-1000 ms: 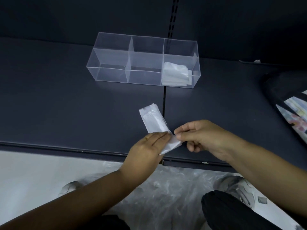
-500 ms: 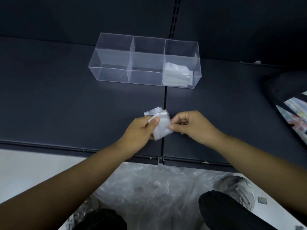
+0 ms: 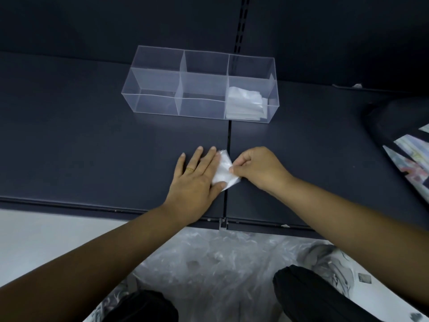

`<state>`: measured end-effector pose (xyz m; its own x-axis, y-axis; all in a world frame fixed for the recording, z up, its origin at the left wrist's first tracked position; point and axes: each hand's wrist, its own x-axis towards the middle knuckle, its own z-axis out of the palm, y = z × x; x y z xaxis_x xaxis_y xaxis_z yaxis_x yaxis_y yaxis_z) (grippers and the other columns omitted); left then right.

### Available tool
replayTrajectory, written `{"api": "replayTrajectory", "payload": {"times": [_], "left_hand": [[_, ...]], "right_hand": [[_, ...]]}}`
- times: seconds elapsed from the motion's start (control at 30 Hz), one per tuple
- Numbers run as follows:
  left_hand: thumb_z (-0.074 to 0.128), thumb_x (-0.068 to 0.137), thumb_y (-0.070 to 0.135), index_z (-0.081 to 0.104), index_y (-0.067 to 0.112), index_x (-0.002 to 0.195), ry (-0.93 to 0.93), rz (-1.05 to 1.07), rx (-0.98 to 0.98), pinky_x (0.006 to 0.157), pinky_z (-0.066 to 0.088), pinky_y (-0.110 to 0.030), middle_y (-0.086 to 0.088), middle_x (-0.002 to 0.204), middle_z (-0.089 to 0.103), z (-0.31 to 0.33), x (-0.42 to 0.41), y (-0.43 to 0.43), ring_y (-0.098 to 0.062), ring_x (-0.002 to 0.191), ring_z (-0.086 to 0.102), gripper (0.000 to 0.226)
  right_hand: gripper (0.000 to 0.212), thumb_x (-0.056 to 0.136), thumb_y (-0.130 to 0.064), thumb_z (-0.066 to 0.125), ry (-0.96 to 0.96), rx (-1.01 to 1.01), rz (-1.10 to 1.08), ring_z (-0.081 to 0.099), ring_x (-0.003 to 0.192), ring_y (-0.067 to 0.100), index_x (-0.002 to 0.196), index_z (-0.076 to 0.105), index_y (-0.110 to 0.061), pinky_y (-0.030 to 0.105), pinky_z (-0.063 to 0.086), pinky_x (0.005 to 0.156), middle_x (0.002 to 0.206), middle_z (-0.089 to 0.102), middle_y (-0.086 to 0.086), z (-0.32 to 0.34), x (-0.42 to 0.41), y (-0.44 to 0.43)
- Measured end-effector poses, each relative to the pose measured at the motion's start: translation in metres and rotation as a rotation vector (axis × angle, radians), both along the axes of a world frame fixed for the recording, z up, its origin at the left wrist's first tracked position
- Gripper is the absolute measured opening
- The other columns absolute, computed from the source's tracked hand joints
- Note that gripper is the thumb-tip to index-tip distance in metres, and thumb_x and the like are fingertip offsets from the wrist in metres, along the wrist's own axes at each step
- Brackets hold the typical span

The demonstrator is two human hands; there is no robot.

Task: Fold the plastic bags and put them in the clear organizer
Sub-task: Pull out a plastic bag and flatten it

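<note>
Translucent white plastic bag (image 3: pixel 224 169), folded small, lies flat on the dark shelf (image 3: pixel 81 147), on the seam between two panels, towards the near edge. Left hand (image 3: pixel 197 180) is flat, fingers straight, pressing the bag's left part; gold ring (image 3: pixel 190 169) on one finger. Right hand (image 3: pixel 257 168) is curled, thumb and forefinger pinching the bag's right edge. Clear organizer (image 3: pixel 157 77) sits farther back, well apart from the bag; folded bags (image 3: pixel 245 103) are stacked in its right compartment. Crumpled plastic pile (image 3: pixel 216 263) lies on the floor below the near edge.
</note>
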<state>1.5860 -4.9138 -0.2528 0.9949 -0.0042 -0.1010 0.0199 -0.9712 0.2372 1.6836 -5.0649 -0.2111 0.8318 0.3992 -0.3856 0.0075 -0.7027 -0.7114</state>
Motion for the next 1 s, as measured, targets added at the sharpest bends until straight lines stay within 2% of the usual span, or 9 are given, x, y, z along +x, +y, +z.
{"api": "replayTrajectory", "payload": {"times": [0.2, 0.43, 0.57, 0.63, 0.7, 0.77, 0.83, 0.9, 1.0], "left_hand": [[-0.001, 0.086, 0.071, -0.001, 0.018, 0.151, -0.001, 0.05, 0.104, 0.117, -0.005, -0.049, 0.002, 0.161, 0.005, -0.007, -0.008, 0.0, -0.022, 0.148, -0.001, 0.084], [0.004, 0.087, 0.069, -0.024, 0.018, 0.143, 0.052, 0.189, 0.038, 0.113, -0.02, -0.043, 0.001, 0.16, -0.016, -0.003, -0.013, -0.021, -0.016, 0.143, -0.025, 0.081], [0.047, 0.079, 0.07, 0.002, 0.019, 0.153, 0.047, 0.336, -0.487, 0.117, -0.004, -0.036, 0.003, 0.161, 0.005, 0.02, -0.008, -0.015, -0.01, 0.147, -0.004, 0.101], [0.063, 0.059, 0.072, -0.004, 0.029, 0.152, 0.088, 0.359, -0.841, 0.116, 0.011, -0.03, 0.011, 0.16, 0.009, 0.039, 0.0, 0.002, -0.005, 0.145, 0.006, 0.122], [0.075, 0.053, 0.062, -0.006, 0.04, 0.149, 0.183, 0.237, -0.938, 0.11, 0.019, -0.02, 0.017, 0.155, 0.021, 0.053, 0.007, 0.014, 0.002, 0.14, 0.017, 0.128], [0.082, 0.06, 0.042, 0.023, 0.032, 0.148, 0.24, 0.166, -0.993, 0.101, 0.033, -0.013, 0.012, 0.135, 0.053, 0.059, 0.013, 0.02, 0.002, 0.126, 0.045, 0.106], [0.08, 0.07, 0.019, 0.063, 0.018, 0.118, 0.193, 0.195, -1.153, 0.082, 0.048, -0.015, 0.006, 0.101, 0.071, 0.062, 0.018, 0.018, -0.005, 0.096, 0.065, 0.051], [0.077, 0.075, 0.01, 0.071, 0.016, 0.088, 0.098, 0.243, -1.226, 0.069, 0.05, -0.014, 0.005, 0.08, 0.073, 0.065, 0.019, 0.015, -0.005, 0.074, 0.065, 0.015], [0.076, 0.078, 0.011, 0.072, 0.021, 0.075, -0.096, 0.33, -1.215, 0.067, 0.051, -0.014, 0.005, 0.072, 0.071, 0.067, 0.022, 0.019, -0.005, 0.068, 0.062, 0.012]], "right_hand": [[0.017, 0.079, -0.036, 0.074, -0.24, -0.092, 0.054, 0.049, 0.07, 0.005, 0.08, 0.062, -0.022, 0.023, 0.039, 0.062, 0.079, 0.048, -0.011, -0.01, -0.032, -0.007], [0.019, 0.079, -0.018, 0.072, -0.171, 0.086, -0.092, 0.059, 0.07, 0.004, 0.071, 0.056, -0.027, 0.02, 0.048, 0.063, 0.074, 0.062, -0.011, -0.005, -0.037, 0.005], [0.03, 0.078, -0.002, 0.069, -0.149, 0.118, -0.008, 0.05, 0.064, 0.005, 0.075, 0.05, -0.024, 0.024, 0.046, 0.062, 0.073, 0.057, -0.008, 0.002, -0.029, 0.0], [0.033, 0.078, -0.002, 0.07, -0.203, 0.127, 0.129, 0.046, 0.057, 0.004, 0.075, 0.049, -0.028, 0.022, 0.042, 0.056, 0.067, 0.054, -0.009, 0.012, -0.026, -0.009], [0.031, 0.079, -0.005, 0.071, -0.254, 0.158, 0.274, 0.049, 0.057, 0.008, 0.077, 0.051, -0.029, 0.024, 0.042, 0.056, 0.066, 0.057, -0.004, 0.023, -0.025, -0.016], [0.031, 0.079, -0.006, 0.072, -0.269, 0.191, 0.328, 0.052, 0.061, 0.009, 0.084, 0.054, -0.031, 0.025, 0.045, 0.059, 0.07, 0.06, -0.005, 0.033, -0.024, -0.018], [0.034, 0.078, -0.008, 0.075, -0.212, 0.237, 0.272, 0.053, 0.062, 0.004, 0.092, 0.058, -0.034, 0.018, 0.046, 0.063, 0.069, 0.062, -0.01, 0.039, -0.018, -0.02], [0.023, 0.077, -0.008, 0.078, -0.079, 0.312, 0.174, 0.056, 0.062, 0.002, 0.09, 0.067, -0.024, 0.014, 0.046, 0.065, 0.067, 0.064, -0.01, 0.044, -0.007, -0.022], [0.011, 0.075, -0.009, 0.079, -0.035, 0.285, 0.091, 0.061, 0.062, 0.002, 0.074, 0.071, -0.016, 0.014, 0.048, 0.063, 0.067, 0.07, -0.007, 0.052, 0.024, -0.021]]}}
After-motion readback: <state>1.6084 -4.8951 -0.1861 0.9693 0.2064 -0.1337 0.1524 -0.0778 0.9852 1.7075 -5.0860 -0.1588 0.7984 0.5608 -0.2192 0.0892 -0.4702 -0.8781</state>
